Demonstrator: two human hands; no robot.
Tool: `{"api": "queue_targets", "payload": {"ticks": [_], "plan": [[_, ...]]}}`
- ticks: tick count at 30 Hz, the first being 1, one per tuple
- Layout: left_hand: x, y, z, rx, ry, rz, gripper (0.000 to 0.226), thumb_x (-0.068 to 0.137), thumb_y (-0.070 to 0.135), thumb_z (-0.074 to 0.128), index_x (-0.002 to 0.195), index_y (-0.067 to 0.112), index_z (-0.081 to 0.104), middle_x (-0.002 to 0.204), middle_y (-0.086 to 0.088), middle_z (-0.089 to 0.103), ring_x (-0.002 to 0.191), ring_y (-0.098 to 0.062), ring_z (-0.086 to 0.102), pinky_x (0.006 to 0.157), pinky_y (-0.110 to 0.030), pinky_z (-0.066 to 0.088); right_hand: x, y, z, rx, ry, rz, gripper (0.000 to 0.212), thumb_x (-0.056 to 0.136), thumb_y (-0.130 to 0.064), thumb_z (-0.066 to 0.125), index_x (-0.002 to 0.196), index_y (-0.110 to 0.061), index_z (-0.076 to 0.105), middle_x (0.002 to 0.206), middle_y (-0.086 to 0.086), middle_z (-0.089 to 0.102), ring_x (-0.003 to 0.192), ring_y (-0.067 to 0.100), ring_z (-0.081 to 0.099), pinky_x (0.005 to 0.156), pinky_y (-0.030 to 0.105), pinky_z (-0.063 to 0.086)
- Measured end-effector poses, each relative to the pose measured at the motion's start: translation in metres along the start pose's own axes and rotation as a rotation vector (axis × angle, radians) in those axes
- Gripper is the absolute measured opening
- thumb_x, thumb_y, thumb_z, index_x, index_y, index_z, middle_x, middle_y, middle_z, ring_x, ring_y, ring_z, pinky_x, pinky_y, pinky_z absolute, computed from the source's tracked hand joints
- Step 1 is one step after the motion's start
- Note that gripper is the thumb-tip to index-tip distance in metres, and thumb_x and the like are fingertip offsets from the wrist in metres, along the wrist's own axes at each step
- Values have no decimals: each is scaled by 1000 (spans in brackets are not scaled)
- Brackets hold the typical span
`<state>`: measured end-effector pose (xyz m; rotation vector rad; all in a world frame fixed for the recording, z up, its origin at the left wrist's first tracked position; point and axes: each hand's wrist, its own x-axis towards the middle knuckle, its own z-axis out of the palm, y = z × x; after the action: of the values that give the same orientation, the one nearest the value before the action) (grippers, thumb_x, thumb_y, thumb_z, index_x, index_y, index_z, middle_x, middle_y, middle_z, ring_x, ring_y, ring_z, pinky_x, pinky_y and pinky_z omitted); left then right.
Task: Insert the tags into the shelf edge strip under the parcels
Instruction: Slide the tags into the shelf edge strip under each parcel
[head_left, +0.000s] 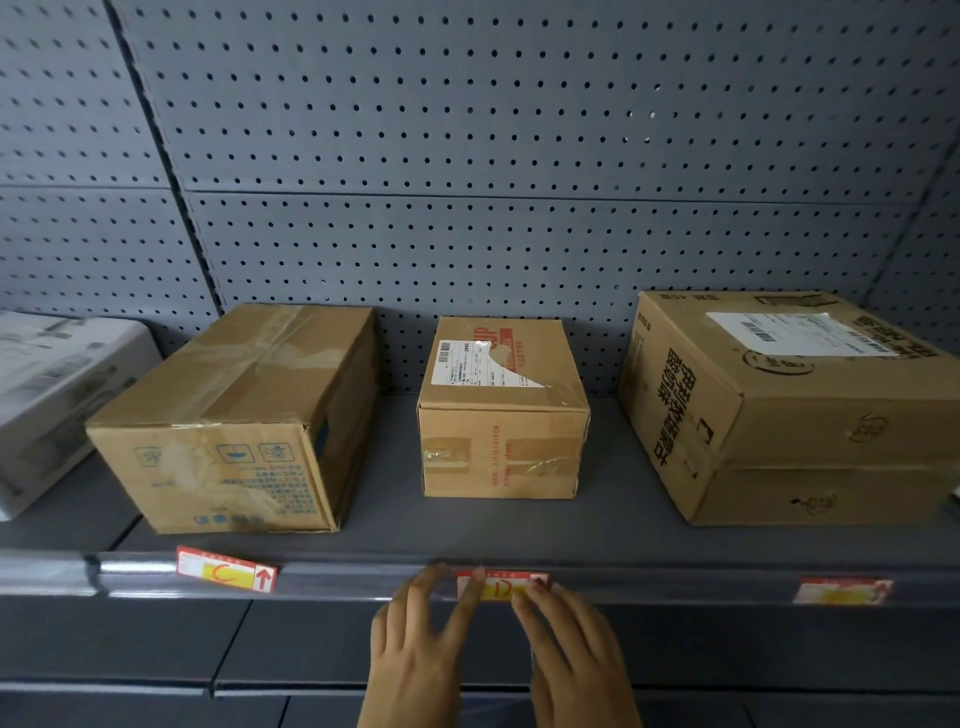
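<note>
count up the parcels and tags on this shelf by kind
brown cardboard parcels: 3
white parcel: 1
red and yellow tags: 3
total: 7

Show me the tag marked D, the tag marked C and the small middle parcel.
tag marked D (501, 590), head view, on its yellow middle.
tag marked C (227, 571), head view, on its yellow middle.
small middle parcel (498, 452), head view, on its front face.
</note>
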<state>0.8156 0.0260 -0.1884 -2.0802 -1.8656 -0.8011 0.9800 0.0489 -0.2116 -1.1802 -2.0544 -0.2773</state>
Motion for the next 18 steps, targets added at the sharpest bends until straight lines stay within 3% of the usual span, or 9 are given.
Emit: {"api": "queue_targets", "payload": {"ticks": [3, 6, 8, 11, 14, 18], "plan": [[0, 2, -2, -9, 14, 6, 98, 36, 1, 83, 125, 27, 49, 120, -12, 46, 105, -30, 45, 71, -45, 51, -1, -3, -1, 13, -36, 25, 52, 72, -11, 41, 118, -16, 63, 131, -1, 54, 118, 22, 45, 111, 29, 17], [-8, 0, -6, -48, 69, -7, 67, 59, 12, 58, 124, 29, 52, 122, -8, 50, 105, -26, 49, 78, -40, 45, -1, -14, -1, 66, -27, 20, 49, 69, -12, 40, 106, -17, 72, 124, -2, 59, 112, 21, 48, 104, 31, 28], [-15, -13, -14, -77, 111, -36, 56, 63, 18, 46, 117, 30, 55, 119, -3, 53, 99, -21, 52, 80, -34, 37, 2, -28, 3, 116, -16, -19, 43, 70, -13, 42, 99, -19, 73, 118, -5, 60, 106, 20, 50, 97, 29, 33], [-18, -55, -35, -55, 196, -7, 45, 66, 18, 47, 109, 28, 56, 107, 2, 53, 87, -19, 51, 75, -30, 33, 16, -55, 17, 190, 43, -78, 32, 74, -14, 47, 88, -23, 74, 104, -8, 61, 93, 16, 53, 89, 23, 37], [-14, -115, -66, -11, 265, -62, 37, 73, 19, 46, 108, 26, 55, 102, 0, 59, 87, -22, 52, 71, -33, 35, 33, -93, 36, 247, 87, -124, 29, 81, -14, 45, 79, -25, 72, 91, -8, 62, 80, 13, 52, 74, 25, 43], [-4, -193, -103, 34, 222, -127, 23, 82, 26, 44, 103, 26, 53, 98, 1, 60, 83, -27, 54, 66, -37, 38, 58, -148, 66, 311, 51, -121, 38, 97, -27, 31, 85, -26, 67, 87, -4, 66, 79, 14, 54, 71, 26, 44]]}}
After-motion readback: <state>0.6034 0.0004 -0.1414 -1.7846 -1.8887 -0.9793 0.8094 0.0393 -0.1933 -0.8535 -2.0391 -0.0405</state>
